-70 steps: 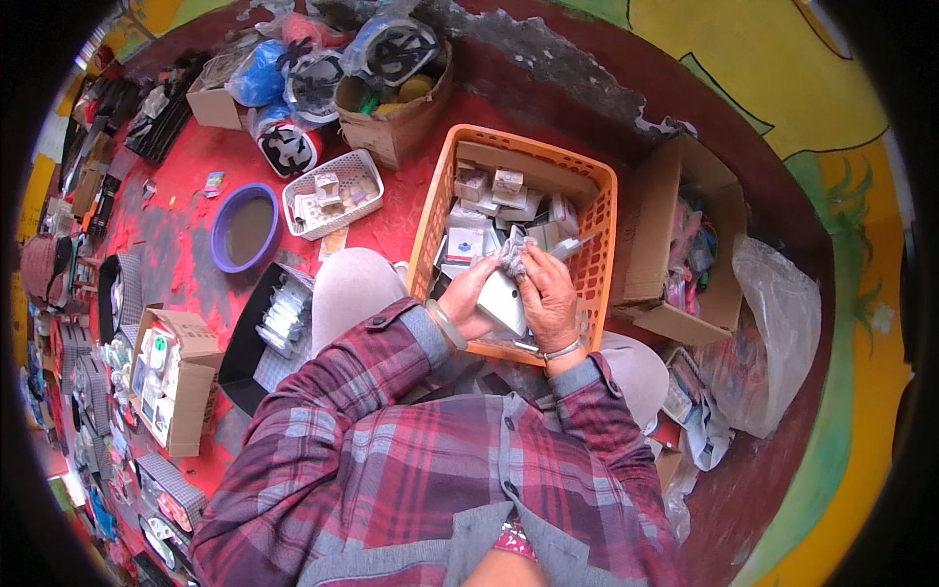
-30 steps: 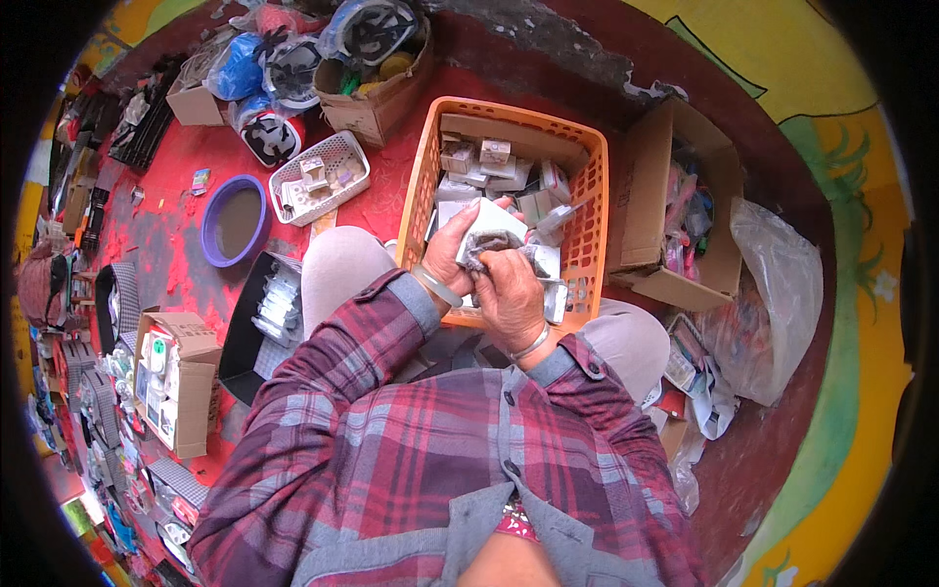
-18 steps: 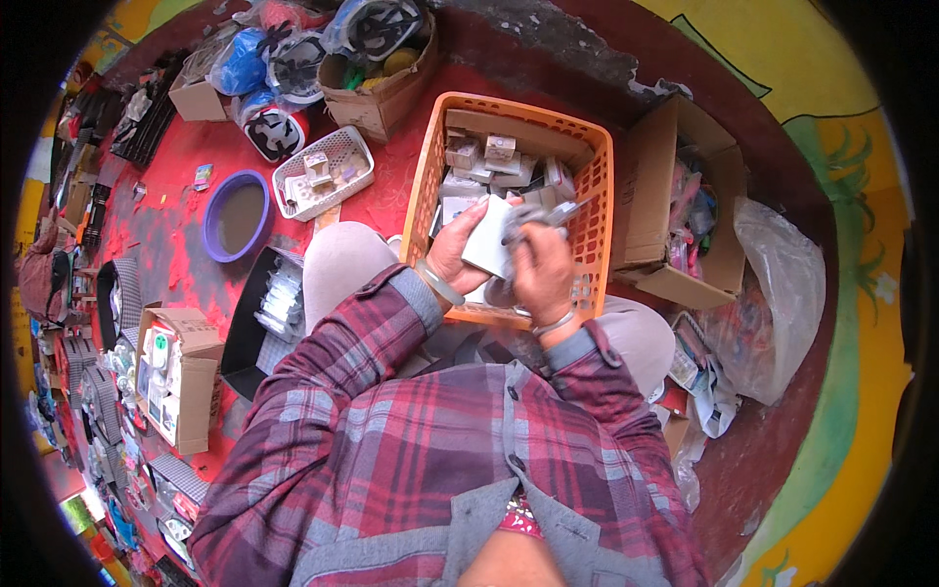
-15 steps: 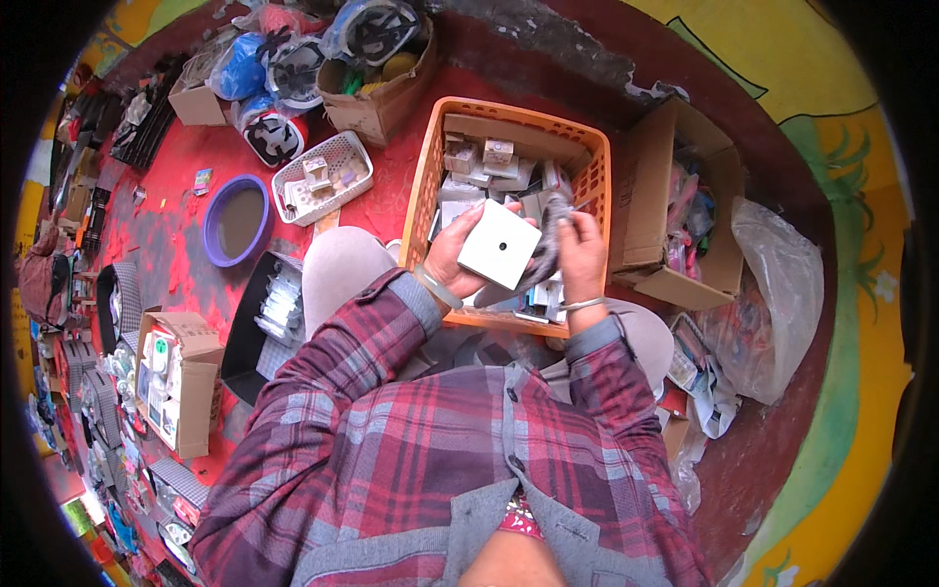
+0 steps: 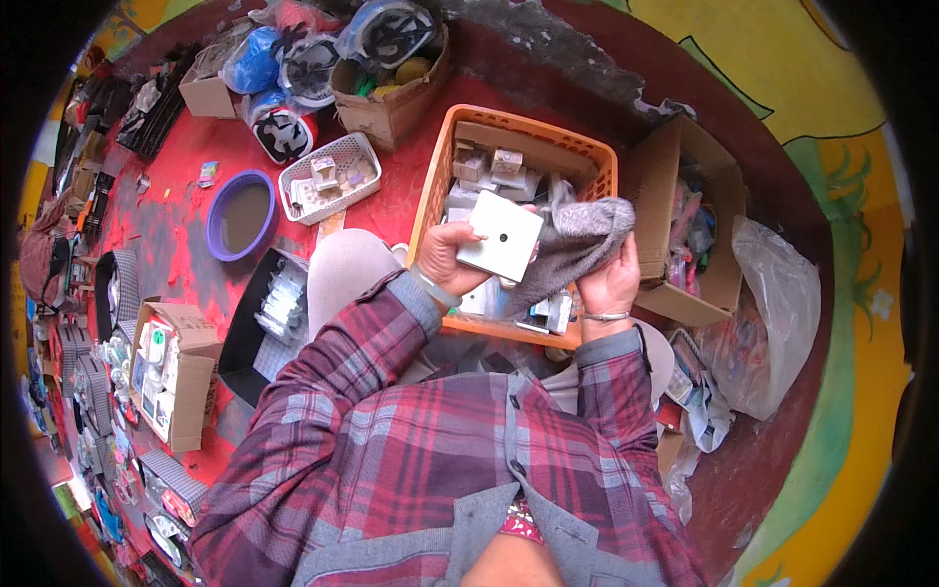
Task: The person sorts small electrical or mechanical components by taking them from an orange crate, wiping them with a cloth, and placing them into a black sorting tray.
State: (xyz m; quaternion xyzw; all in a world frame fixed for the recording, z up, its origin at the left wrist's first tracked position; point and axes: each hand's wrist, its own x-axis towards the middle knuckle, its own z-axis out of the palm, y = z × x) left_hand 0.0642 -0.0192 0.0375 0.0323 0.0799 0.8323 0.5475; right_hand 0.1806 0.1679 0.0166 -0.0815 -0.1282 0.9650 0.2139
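My left hand (image 5: 448,260) holds a white square plate (image 5: 500,248) with a small dark hole in its middle, face up over the orange basket (image 5: 435,189). My right hand (image 5: 610,282) grips a grey cloth (image 5: 577,247) that lies against the plate's right edge. The basket sits in front of my knees and holds several white and grey electrical parts (image 5: 492,168).
A brown cardboard box (image 5: 663,186) of small goods stands right of the basket, a clear plastic bag (image 5: 778,313) beyond it. To the left lie a white basket of parts (image 5: 330,177), a purple bowl (image 5: 239,215), a black tray (image 5: 262,318) and more boxes (image 5: 171,367) on the red floor.
Both hands have lifted out of the basket. The white plate has turned face up in my left hand, and the grey cloth has moved from over the plate to its right side.
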